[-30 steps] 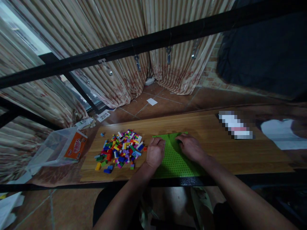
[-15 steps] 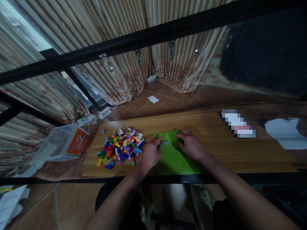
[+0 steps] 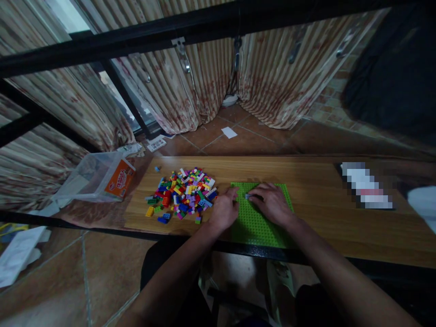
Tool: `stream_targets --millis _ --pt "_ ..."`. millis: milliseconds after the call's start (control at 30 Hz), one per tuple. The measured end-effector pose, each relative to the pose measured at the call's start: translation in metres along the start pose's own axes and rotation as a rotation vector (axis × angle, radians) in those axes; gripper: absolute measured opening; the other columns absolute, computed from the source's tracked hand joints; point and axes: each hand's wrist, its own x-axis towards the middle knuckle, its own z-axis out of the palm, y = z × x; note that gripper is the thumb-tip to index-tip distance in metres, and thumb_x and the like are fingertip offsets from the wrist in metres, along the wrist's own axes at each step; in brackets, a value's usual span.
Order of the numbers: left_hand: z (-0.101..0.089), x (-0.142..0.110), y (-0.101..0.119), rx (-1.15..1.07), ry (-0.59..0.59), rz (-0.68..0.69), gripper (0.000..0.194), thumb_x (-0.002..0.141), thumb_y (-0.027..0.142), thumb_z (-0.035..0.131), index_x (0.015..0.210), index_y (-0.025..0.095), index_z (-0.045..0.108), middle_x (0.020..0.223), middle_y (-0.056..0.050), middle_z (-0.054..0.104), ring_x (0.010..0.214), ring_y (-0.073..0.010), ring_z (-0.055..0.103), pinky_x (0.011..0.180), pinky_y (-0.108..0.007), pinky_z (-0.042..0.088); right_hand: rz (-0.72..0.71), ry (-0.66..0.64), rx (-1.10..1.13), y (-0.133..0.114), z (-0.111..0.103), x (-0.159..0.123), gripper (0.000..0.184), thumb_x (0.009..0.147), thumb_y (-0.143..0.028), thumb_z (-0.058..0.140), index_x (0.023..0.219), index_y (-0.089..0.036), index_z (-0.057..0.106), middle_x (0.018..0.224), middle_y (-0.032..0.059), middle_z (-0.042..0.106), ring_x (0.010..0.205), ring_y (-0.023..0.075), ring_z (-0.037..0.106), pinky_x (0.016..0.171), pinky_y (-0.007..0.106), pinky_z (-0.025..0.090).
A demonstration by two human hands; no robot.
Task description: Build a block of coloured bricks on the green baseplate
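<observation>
A green studded baseplate [image 3: 259, 225] lies on the wooden tabletop [image 3: 316, 181] in front of me. My left hand [image 3: 223, 211] rests at the plate's left edge, fingers curled, nothing seen in it. My right hand [image 3: 270, 203] lies on the plate, its fingertips pinching a small grey brick [image 3: 247, 196] that sits on the studs. A heap of mixed coloured bricks [image 3: 182, 194] is spread just left of the plate, close to my left hand.
A clear plastic tub with an orange label [image 3: 98, 179] lies on its side left of the table. A blurred-out object [image 3: 366, 190] sits at the right. A black bar crosses overhead; striped curtains and tiled floor lie behind.
My left hand let go of the grey brick on the plate and drew back to its left edge. My right hand slid left onto the brick. The camera shifted left.
</observation>
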Motion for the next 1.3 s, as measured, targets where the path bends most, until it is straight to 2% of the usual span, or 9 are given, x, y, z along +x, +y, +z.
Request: stream_targets --millis 167,400,667,900,1000,1133,1300 --pt "0.000 -0.001 0.004 0.028 -0.010 -0.003 0.055 0.076 0.003 0.054 0.129 0.013 0.054 0.107 -0.010 0.068 0.096 -0.0179 0.065 0.092 -0.030 0.051 -0.022 -0.029 0.033 0.011 0.000 0.000 0.018 0.089 -0.032 0.058 0.094 -0.026 0.074 0.094 0.0043 0.070 0.092 0.0223 0.058 0.086 0.038 0.041" --pt "0.001 -0.002 0.005 0.047 -0.005 0.021 0.056 0.077 0.004 0.052 0.132 0.014 0.052 0.108 -0.011 0.068 0.098 -0.0204 0.065 0.093 -0.033 0.051 -0.040 -0.009 0.070 0.009 0.005 -0.001 0.021 0.090 -0.036 0.056 0.094 -0.026 0.074 0.093 0.0045 0.070 0.090 0.0218 0.061 0.085 0.038 0.044" --pt "0.001 -0.001 0.005 0.032 -0.021 0.005 0.054 0.078 0.005 0.052 0.132 0.015 0.052 0.109 -0.010 0.068 0.096 -0.0182 0.066 0.092 -0.029 0.052 -0.040 0.003 0.060 0.008 0.007 0.002 0.022 0.090 -0.035 0.055 0.095 -0.024 0.074 0.093 0.0055 0.070 0.091 0.0218 0.062 0.085 0.037 0.045" --pt "0.002 -0.001 0.003 0.074 -0.026 0.009 0.054 0.079 0.006 0.052 0.131 0.016 0.051 0.109 -0.008 0.067 0.097 -0.0173 0.064 0.090 -0.028 0.052 -0.095 0.019 0.046 0.010 0.009 0.004 0.021 0.089 -0.036 0.057 0.092 -0.025 0.075 0.089 0.0049 0.070 0.086 0.0219 0.063 0.081 0.037 0.047" --pt "0.003 -0.002 0.003 0.163 -0.028 0.062 0.050 0.081 0.008 0.051 0.130 0.016 0.051 0.113 -0.009 0.064 0.102 -0.0180 0.061 0.092 -0.028 0.050 -0.096 0.020 0.037 0.011 0.009 0.005 0.021 0.089 -0.035 0.057 0.091 -0.024 0.075 0.088 0.0053 0.070 0.084 0.0216 0.063 0.080 0.037 0.047" --pt "0.010 -0.008 0.005 0.402 -0.074 0.206 0.043 0.087 0.015 0.048 0.130 0.014 0.051 0.114 -0.011 0.060 0.109 -0.0217 0.055 0.097 -0.032 0.046 -0.072 0.011 0.030 0.012 0.009 0.007 0.020 0.088 -0.034 0.059 0.090 -0.025 0.076 0.086 0.0051 0.069 0.083 0.0218 0.063 0.079 0.036 0.047" --pt "0.023 -0.014 0.009 0.623 -0.049 0.240 0.045 0.092 0.017 0.041 0.136 0.006 0.044 0.116 -0.016 0.058 0.105 -0.0240 0.054 0.091 -0.034 0.046 -0.028 0.004 0.033 0.014 0.009 0.007 0.019 0.087 -0.035 0.060 0.094 -0.028 0.077 0.087 0.0050 0.067 0.086 0.0220 0.060 0.080 0.037 0.046"
